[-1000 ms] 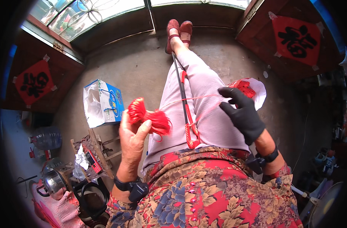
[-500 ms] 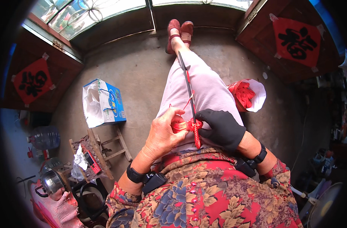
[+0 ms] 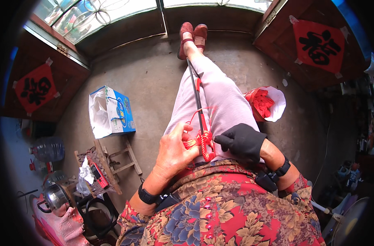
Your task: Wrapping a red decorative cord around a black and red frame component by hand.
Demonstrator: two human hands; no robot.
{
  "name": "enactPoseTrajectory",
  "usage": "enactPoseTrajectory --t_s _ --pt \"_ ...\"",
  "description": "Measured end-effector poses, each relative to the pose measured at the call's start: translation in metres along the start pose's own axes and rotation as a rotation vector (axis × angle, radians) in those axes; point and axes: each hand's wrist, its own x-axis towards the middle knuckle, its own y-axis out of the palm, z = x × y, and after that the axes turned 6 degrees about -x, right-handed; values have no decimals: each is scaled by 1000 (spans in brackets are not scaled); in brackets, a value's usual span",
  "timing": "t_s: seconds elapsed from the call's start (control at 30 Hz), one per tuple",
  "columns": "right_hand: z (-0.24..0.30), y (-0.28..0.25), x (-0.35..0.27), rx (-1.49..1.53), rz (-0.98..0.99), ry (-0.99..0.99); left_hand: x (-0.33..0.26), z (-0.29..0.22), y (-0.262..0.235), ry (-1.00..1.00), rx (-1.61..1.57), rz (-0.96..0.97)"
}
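Observation:
Over my lap, my bare left hand (image 3: 172, 149) pinches a bundle of red and gold cord (image 3: 191, 143). The bundle runs into a red knotted braid (image 3: 205, 138), whose lower end bends near my waist. Long thin black rods (image 3: 195, 88) stretch from the knot along my legs toward my feet, with a red piece partway up. A loose red strand curves above my left fingers. Just right of the knot is my right hand (image 3: 244, 142) in a black glove, its fingers drawn together; whatever they may pinch is too small to make out.
A blue and white paper bag (image 3: 113, 112) stands on the floor at left, beside a small wooden stool (image 3: 99, 168) bearing a red phone-like device and crumpled tissue. To the right of my knees sits a bag (image 3: 276, 104) of red cords. A metal pot (image 3: 57, 199) is at lower left.
My gloved hand has moved off the knot to the right. The knot and rods have shifted slightly left, and the rods' far ends now spread apart. More of the red loop shows.

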Motion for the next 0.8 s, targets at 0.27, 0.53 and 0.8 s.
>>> enactPoseTrajectory --t_s 0.27,0.53,0.8 --pt "7 4 11 633 -405 -258 -14 2 -28 141 243 -141" --pt "14 14 -2 146 -132 -213 1 2 -12 228 211 143" --pt "-3 1 -10 256 -617 -362 10 -6 -10 107 -423 30"
